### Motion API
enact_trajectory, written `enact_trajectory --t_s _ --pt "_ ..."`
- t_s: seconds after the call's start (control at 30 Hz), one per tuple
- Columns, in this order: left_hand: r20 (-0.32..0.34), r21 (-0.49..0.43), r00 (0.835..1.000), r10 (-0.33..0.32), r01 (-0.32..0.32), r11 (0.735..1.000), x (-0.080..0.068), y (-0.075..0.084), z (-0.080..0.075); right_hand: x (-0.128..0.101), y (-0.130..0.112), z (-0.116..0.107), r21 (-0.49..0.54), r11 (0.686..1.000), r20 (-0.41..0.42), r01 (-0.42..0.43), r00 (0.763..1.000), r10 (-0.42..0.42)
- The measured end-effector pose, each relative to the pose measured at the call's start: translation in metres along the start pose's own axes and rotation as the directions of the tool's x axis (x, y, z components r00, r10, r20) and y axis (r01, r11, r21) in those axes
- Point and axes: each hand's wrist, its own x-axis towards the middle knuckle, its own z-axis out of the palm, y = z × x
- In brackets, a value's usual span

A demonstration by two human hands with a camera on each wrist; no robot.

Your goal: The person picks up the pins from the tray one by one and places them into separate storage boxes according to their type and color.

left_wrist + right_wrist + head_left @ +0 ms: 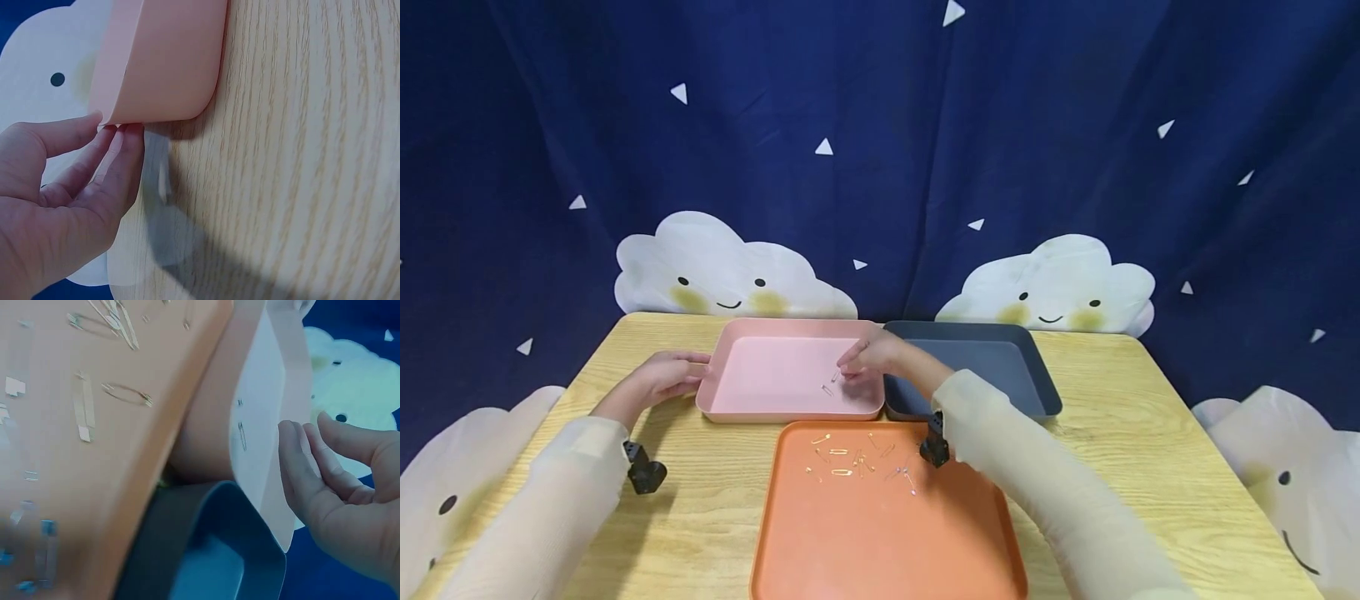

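Two safety pins (831, 383) lie on the pink tray (752, 407) floor, just below the right hand (871, 358), whose loosely open fingers hold nothing. The left hand (666, 377) touches the tray's left rim with straight fingers.

Bare tabletop (1150, 417) right of the grey tray (1037, 375), trays crowding the middle
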Motion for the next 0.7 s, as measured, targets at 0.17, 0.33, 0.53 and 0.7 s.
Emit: enact_trajectory --t_s 0.17,0.33,0.53,0.7 --pt "0.003 0.001 1.000 0.010 -0.010 1.000 0.001 -0.001 -0.001 -0.028 0.017 -0.003 -0.048 0.996 0.042 0.079 0.996 -0.077" --pt "0.002 -0.010 1.000 0.002 -0.002 1.000 -0.001 -0.001 0.001 -0.055 0.036 -0.004 -0.074 0.987 0.083 0.143 0.987 -0.137" --pt "0.027 -0.037 1.000 0.006 -0.005 0.999 0.003 -0.008 -0.004 -0.084 0.057 0.000 -0.153 0.971 0.101 0.186 0.980 -0.171" --pt "0.017 -0.038 1.000 0.014 -0.013 0.999 0.003 -0.004 -0.003 -0.101 0.074 0.003 -0.200 0.961 0.095 0.193 0.980 -0.177"
